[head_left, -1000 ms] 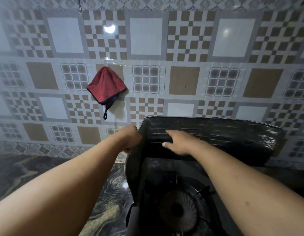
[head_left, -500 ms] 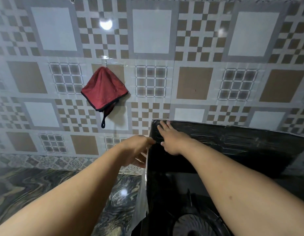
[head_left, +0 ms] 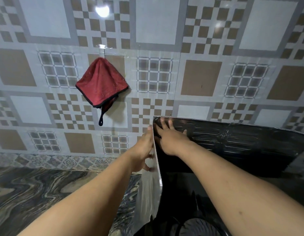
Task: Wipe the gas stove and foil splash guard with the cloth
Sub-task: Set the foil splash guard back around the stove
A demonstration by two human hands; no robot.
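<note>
- Hanging from a hook on the tiled wall (head_left: 158, 23), the red cloth (head_left: 101, 83) stays up and to the left of both hands, touched by neither; its black loop dangles below it.
- Foil guard (head_left: 233, 143): it stands along the wall behind the stove (head_left: 204, 225), its dark inner face toward the camera, with a side panel folded forward at the left corner and showing a pale silvery outer face.
- Right hand (head_left: 170, 138): fingers straight and spread, pressed flat on the guard's inner face near its top left corner.
- Left hand (head_left: 143, 150): it rests on the outside of the side panel with fingers mostly straight, fingertips touching the silvery face; no pinch shows.
- Only a burner's rim shows at the bottom edge, so little of the stove can be judged.
- Dark marbled counter (head_left: 37, 193) lies left of the guard.
- No container is in view.
- Compared with a second ago, the right hand has slid up from the middle of the back panel to its top corner, the left hand has uncurled from a fist-like hold, and the view has tilted up so less of the burner shows.
</note>
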